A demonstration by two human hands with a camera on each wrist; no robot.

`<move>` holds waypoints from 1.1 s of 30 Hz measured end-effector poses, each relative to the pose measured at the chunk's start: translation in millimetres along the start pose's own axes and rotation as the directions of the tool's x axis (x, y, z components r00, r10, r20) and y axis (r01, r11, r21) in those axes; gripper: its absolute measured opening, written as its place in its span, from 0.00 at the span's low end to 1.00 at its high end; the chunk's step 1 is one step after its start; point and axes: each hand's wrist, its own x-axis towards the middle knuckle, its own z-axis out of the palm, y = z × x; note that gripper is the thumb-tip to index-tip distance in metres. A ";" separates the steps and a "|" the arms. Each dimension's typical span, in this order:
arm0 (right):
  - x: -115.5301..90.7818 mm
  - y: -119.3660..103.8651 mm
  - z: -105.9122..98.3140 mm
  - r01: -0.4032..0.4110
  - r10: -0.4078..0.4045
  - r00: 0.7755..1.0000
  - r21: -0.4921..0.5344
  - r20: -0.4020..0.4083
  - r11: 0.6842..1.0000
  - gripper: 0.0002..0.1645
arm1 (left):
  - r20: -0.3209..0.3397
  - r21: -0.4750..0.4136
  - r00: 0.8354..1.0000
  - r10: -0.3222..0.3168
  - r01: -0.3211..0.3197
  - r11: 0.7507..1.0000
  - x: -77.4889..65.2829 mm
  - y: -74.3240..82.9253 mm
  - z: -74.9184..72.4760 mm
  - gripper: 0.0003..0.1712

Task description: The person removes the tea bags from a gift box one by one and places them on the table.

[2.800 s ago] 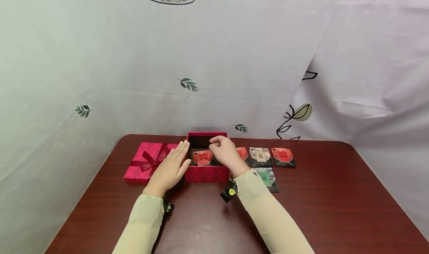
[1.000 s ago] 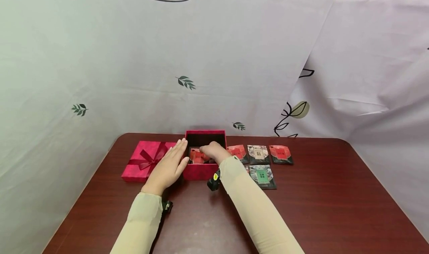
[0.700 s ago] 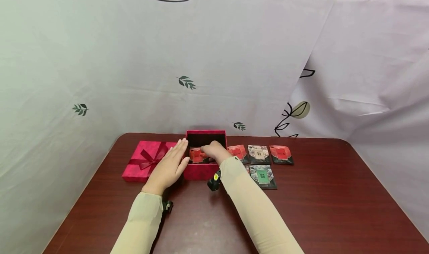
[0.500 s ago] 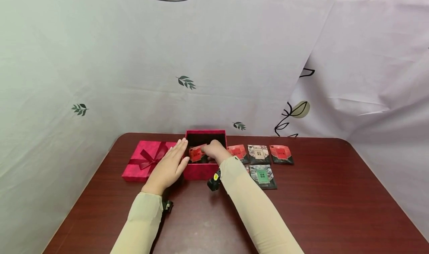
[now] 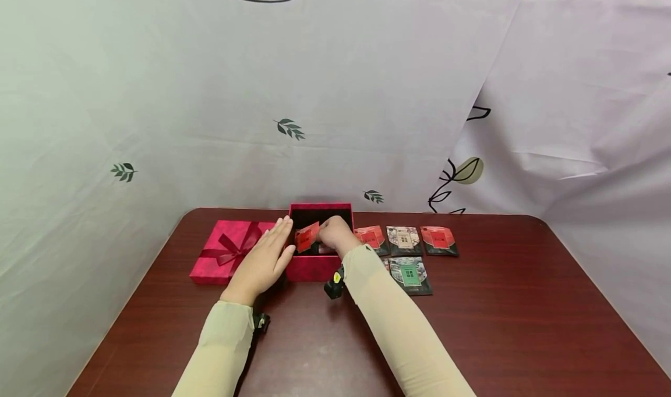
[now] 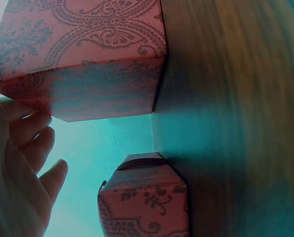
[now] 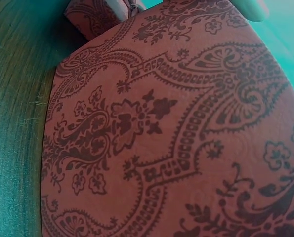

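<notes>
An uncovered pink-red patterned gift box (image 5: pixel 314 269) stands near the back edge of the table. My left hand (image 5: pixel 262 263) lies with straight fingers along the box's left side; in the left wrist view its fingertips (image 6: pixel 38 133) are at the box wall (image 6: pixel 97 89). The right hand (image 5: pixel 335 235) reaches into the box with curled fingers, pinching the right edge of a flat red-and-black sachet (image 5: pixel 306 237). That sachet sits tilted, right edge raised. The fingertips are mostly hidden; the right wrist view mainly shows the box's outer wall (image 7: pixel 151 123).
Left of the box lies its lid (image 5: pixel 230 251) with a dark red ribbon bow. To the right are several sachets on the table: a red one (image 5: pixel 371 238), a beige one (image 5: pixel 404 241), another red one (image 5: pixel 439 241) and a green-labelled one (image 5: pixel 410 276). A fabric wall rises behind the table.
My right hand has gone down into the box from above it. The red sachet inside has tilted, its right edge lifting. The left hand has stayed at the box's side.
</notes>
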 end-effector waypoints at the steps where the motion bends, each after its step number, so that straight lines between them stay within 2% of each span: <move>1: 0.1 0.4 0.4 0.006 -0.006 1.000 0.000 -0.002 1.000 0.21 | -0.003 -0.001 1.000 0.001 -0.001 1.000 -0.3 -0.1 0.2 0.37; 7: 0.6 2.0 2.4 0.032 -0.033 0.999 -0.019 -0.034 0.999 0.08 | -0.014 -0.004 1.000 0.009 -0.009 1.000 -1.2 -0.4 1.5 0.37; 13: -0.1 0.8 2.3 0.068 -0.070 0.996 -0.043 -0.056 0.997 0.11 | -0.023 -0.005 1.000 0.012 -0.013 1.000 -1.2 -0.7 2.1 0.37; 19: -0.9 -1.1 1.9 0.136 -0.144 0.986 -0.091 -0.086 0.987 0.13 | -0.007 -0.012 1.000 0.001 -0.001 1.000 -0.9 -0.6 1.6 0.37; 28: -3.5 -3.4 -1.6 0.244 -0.265 0.951 -0.138 -0.162 0.960 0.11 | -0.006 -0.011 1.000 0.000 0.000 1.000 0.7 0.1 0.5 0.37; 33: -10.3 -5.3 -3.8 0.311 -0.356 0.917 -0.236 -0.178 0.920 0.11 | -0.005 -0.008 1.000 0.000 0.000 1.000 1.5 -0.6 -0.3 0.37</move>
